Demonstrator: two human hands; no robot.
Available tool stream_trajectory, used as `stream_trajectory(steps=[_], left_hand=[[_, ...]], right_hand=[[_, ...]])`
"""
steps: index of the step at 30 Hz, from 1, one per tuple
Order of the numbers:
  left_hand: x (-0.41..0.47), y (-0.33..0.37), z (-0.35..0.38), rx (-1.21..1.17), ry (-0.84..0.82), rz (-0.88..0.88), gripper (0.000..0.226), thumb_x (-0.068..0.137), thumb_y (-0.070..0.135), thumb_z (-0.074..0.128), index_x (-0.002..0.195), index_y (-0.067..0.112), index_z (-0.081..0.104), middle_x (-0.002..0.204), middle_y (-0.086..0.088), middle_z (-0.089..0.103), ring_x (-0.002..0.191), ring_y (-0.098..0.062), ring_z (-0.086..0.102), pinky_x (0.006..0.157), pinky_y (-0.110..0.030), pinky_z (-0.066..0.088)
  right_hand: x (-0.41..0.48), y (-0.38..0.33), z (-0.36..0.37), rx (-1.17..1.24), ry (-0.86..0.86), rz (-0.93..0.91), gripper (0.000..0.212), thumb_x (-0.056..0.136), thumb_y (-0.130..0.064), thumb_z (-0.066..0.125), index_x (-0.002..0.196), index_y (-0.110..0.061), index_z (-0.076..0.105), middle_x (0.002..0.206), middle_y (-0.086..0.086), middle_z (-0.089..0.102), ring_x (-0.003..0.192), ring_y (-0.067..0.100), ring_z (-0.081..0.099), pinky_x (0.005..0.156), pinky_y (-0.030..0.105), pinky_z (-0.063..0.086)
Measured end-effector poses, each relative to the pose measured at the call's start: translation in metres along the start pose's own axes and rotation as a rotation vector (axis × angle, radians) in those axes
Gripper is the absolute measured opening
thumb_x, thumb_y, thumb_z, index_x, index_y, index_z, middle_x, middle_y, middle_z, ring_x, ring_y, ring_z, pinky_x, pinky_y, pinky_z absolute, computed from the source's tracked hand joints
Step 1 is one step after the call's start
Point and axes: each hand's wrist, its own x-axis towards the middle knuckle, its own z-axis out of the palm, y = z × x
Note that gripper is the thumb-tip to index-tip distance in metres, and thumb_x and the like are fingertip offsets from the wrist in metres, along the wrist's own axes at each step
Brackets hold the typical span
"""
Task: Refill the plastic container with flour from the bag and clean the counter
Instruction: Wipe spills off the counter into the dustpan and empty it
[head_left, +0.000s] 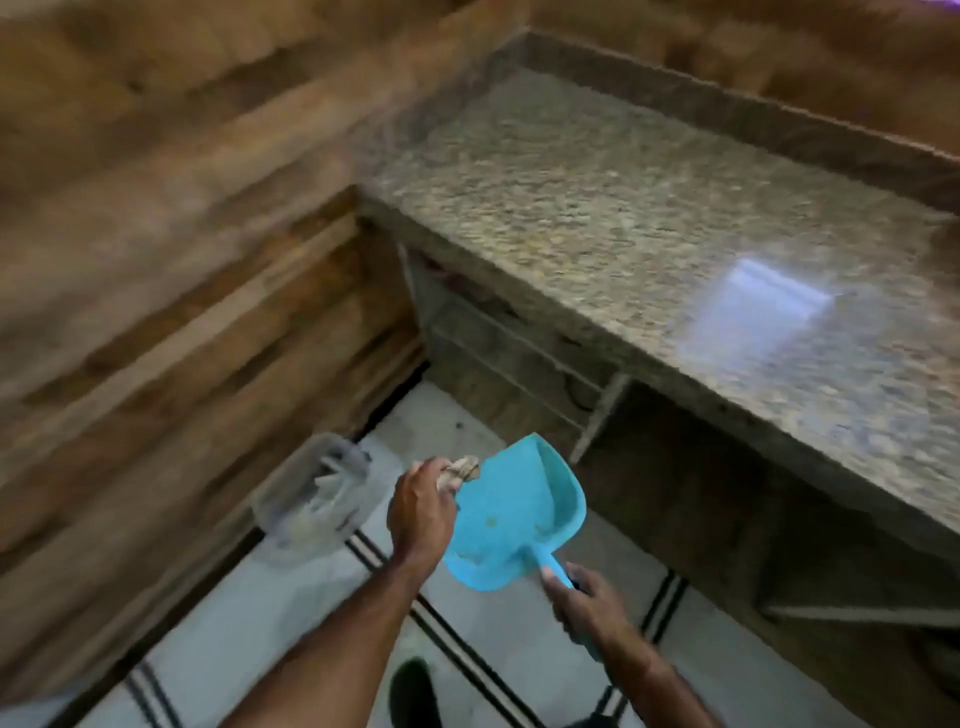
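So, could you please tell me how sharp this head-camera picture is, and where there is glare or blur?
In the head view, motion blur smears the wooden wall most; the granite counter is soft, with a pale glare patch at its right; the blue dustpan and both hands, left hand and right hand, are clearest; wide-angle distortion bends the counter edges.

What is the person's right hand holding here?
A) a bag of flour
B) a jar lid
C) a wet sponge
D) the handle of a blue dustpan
D: the right hand is wrapped around the handle of the blue dustpan, which is held above the floor beside the granite counter, while the left hand grips a small brownish object at the pan's edge.
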Motion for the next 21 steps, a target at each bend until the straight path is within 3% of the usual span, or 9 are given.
stream_trajectory(steps=[6, 11, 15, 18, 20, 21], left_hand=[[0.014, -0.170, -0.083, -0.074, 0.145, -0.258, 0.034, 0.092, 0.017, 0.068, 0.126, 0.012, 0.069, 0.127, -0.010, 0.068, 0.120, -0.033, 0.061, 0.096, -0.041, 0.049], [0.040, -0.249, -0.113, -0.128, 0.224, -0.385, 0.032, 0.093, 0.019, 0.066, 0.126, 0.016, 0.068, 0.126, -0.009, 0.067, 0.118, -0.032, 0.060, 0.094, -0.038, 0.047], [0.076, -0.307, -0.100, -0.152, 0.240, -0.459, 0.037, 0.096, 0.021, 0.064, 0.132, 0.013, 0.065, 0.131, -0.011, 0.065, 0.124, -0.031, 0.057, 0.098, -0.038, 0.045], [0.110, -0.348, -0.073, -0.178, 0.242, -0.524, 0.037, 0.097, 0.023, 0.063, 0.133, 0.015, 0.063, 0.129, -0.010, 0.063, 0.123, -0.030, 0.057, 0.097, -0.039, 0.047], [0.132, -0.374, -0.050, -0.201, 0.243, -0.558, 0.037, 0.097, 0.025, 0.062, 0.134, 0.016, 0.062, 0.127, -0.010, 0.063, 0.120, -0.030, 0.059, 0.095, -0.039, 0.049], [0.142, -0.383, -0.041, -0.204, 0.241, -0.571, 0.038, 0.098, 0.026, 0.061, 0.135, 0.016, 0.062, 0.127, -0.010, 0.063, 0.120, -0.029, 0.060, 0.094, -0.038, 0.049]], right_hand=[[0.038, -0.027, 0.155, -0.160, -0.177, 0.067, 0.031, 0.097, -0.040, 0.061, 0.076, -0.018, 0.054, 0.057, -0.004, 0.049, 0.045, 0.008, 0.039, 0.045, 0.022, 0.032], [0.079, -0.043, 0.260, -0.264, -0.213, 0.075, 0.035, 0.093, -0.045, 0.062, 0.076, -0.016, 0.056, 0.058, 0.003, 0.050, 0.042, 0.010, 0.039, 0.044, 0.021, 0.030], [0.143, -0.035, 0.320, -0.317, -0.289, 0.110, 0.029, 0.102, -0.031, 0.059, 0.082, -0.012, 0.053, 0.060, 0.003, 0.047, 0.044, 0.009, 0.038, 0.044, 0.024, 0.030], [0.209, -0.024, 0.355, -0.394, -0.323, 0.117, 0.036, 0.097, -0.048, 0.059, 0.081, -0.015, 0.056, 0.065, 0.001, 0.053, 0.054, 0.014, 0.048, 0.048, 0.028, 0.039], [0.268, -0.007, 0.380, -0.511, -0.327, 0.115, 0.047, 0.076, -0.066, 0.055, 0.084, -0.020, 0.060, 0.081, 0.005, 0.060, 0.068, 0.021, 0.056, 0.057, 0.031, 0.046], [0.295, -0.002, 0.393, -0.559, -0.323, 0.109, 0.055, 0.065, -0.071, 0.051, 0.082, -0.019, 0.060, 0.083, 0.006, 0.060, 0.068, 0.021, 0.054, 0.056, 0.029, 0.042]])
